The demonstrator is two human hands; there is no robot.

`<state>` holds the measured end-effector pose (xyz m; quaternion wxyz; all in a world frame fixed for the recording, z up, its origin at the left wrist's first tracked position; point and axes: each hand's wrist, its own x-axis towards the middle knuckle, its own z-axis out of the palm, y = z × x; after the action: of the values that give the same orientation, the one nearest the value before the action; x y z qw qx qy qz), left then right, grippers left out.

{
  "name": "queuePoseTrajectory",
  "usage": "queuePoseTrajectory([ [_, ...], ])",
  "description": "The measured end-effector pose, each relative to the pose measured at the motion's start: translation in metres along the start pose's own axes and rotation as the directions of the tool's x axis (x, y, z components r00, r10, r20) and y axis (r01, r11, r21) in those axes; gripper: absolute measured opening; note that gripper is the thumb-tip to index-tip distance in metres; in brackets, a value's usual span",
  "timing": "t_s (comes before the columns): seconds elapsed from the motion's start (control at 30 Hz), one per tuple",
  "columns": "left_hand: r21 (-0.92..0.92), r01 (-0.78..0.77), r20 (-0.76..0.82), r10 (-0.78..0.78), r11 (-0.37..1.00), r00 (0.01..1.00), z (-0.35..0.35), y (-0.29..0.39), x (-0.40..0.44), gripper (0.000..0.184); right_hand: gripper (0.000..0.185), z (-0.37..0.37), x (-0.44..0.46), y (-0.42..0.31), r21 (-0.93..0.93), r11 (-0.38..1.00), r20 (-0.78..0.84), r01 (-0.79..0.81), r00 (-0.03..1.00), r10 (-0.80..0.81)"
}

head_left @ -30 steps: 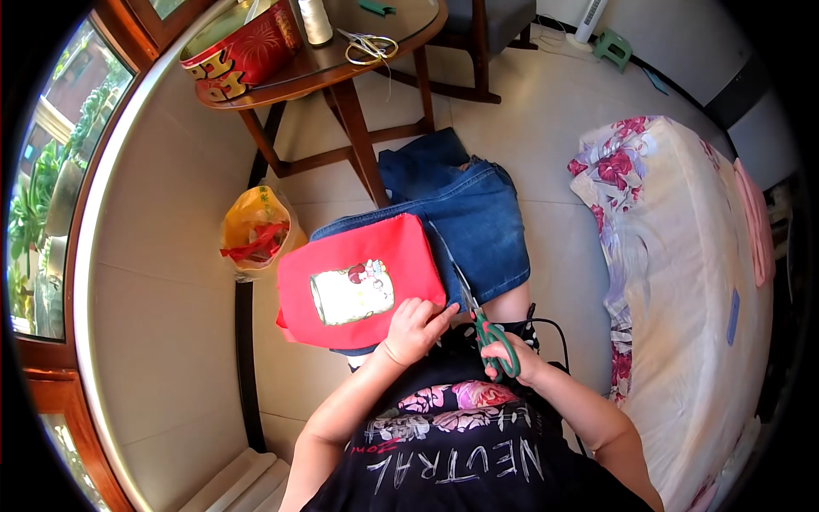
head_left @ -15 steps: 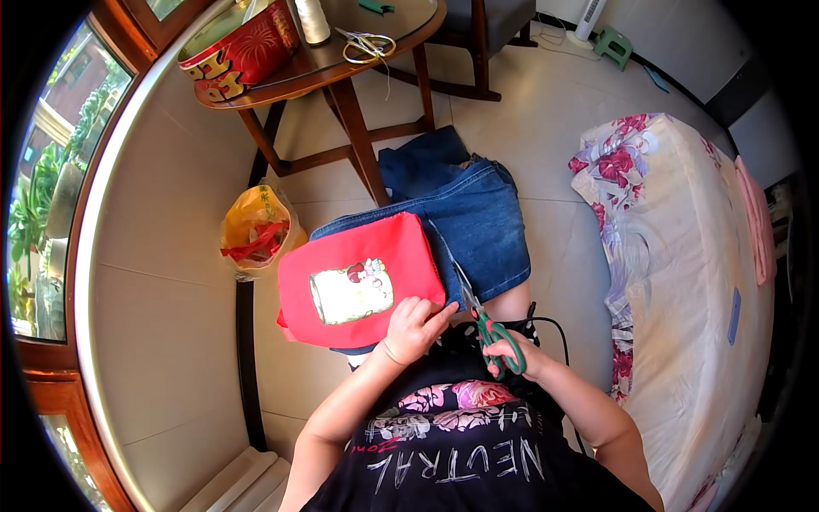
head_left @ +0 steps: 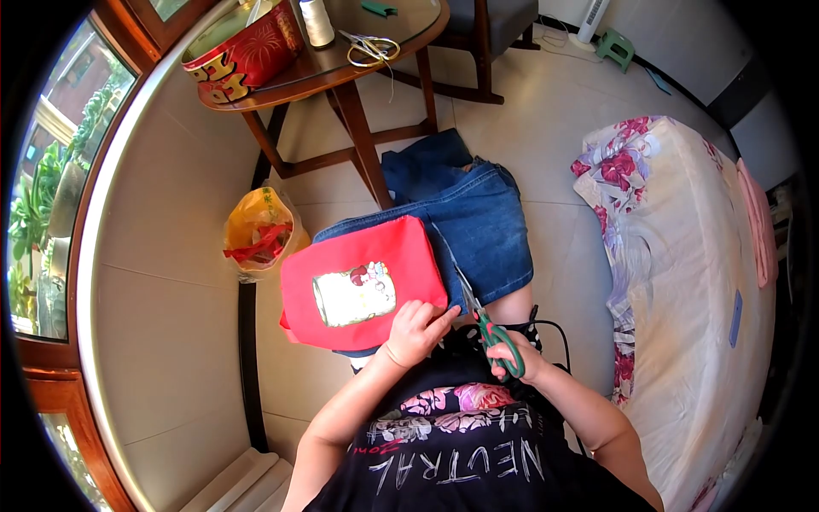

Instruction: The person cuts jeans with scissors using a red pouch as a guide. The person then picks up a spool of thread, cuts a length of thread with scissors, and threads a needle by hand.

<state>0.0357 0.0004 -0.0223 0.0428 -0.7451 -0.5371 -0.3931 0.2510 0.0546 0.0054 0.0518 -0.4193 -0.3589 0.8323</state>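
My right hand is closed around the green handles of a pair of scissors. Their blades point away from me into blue denim cloth across my lap, along a pale cut line running up beside a red fabric bag. The bag lies flat on the denim and bears a white printed picture. On the bag's near right corner rests my left hand, its fingers pressed down and the fingertips pinching the denim edge near the blades. Part of this grip is hidden.
Ahead is a round wooden table with a red tub, a thread cone and yellow-handled scissors. A yellow plastic bag with red scraps stands on the floor at left. A covered bed lies at right.
The scissor handles have come closer together and the blades look more closed. My left hand keeps its place on the bag and denim. The whole view has shifted slightly.
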Motion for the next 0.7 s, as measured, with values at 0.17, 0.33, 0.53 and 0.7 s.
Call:
queuePoseTrajectory([
  [0.17,0.004,-0.003,-0.017,0.003,1.000,1.000,0.001,0.000,0.000,0.040,0.028,0.001,0.003,0.002,0.013,1.000,-0.003,0.024,1.000,-0.024],
  [0.33,0.014,-0.007,-0.002,0.007,1.000,1.000,0.002,-0.001,-0.002,0.035,0.034,0.003,0.009,-0.003,0.008,1.000,0.000,0.009,1.000,-0.009],
  [0.53,-0.001,0.006,-0.034,-0.006,1.000,0.999,0.000,0.000,-0.001,0.040,0.039,-0.007,0.008,0.001,-0.034,0.999,0.042,0.007,0.999,-0.005],
  [0.7,-0.011,0.011,-0.041,-0.012,1.000,0.999,0.002,0.000,-0.001,0.040,0.040,-0.007,0.003,-0.001,-0.008,0.999,0.071,0.033,0.997,-0.032],
])
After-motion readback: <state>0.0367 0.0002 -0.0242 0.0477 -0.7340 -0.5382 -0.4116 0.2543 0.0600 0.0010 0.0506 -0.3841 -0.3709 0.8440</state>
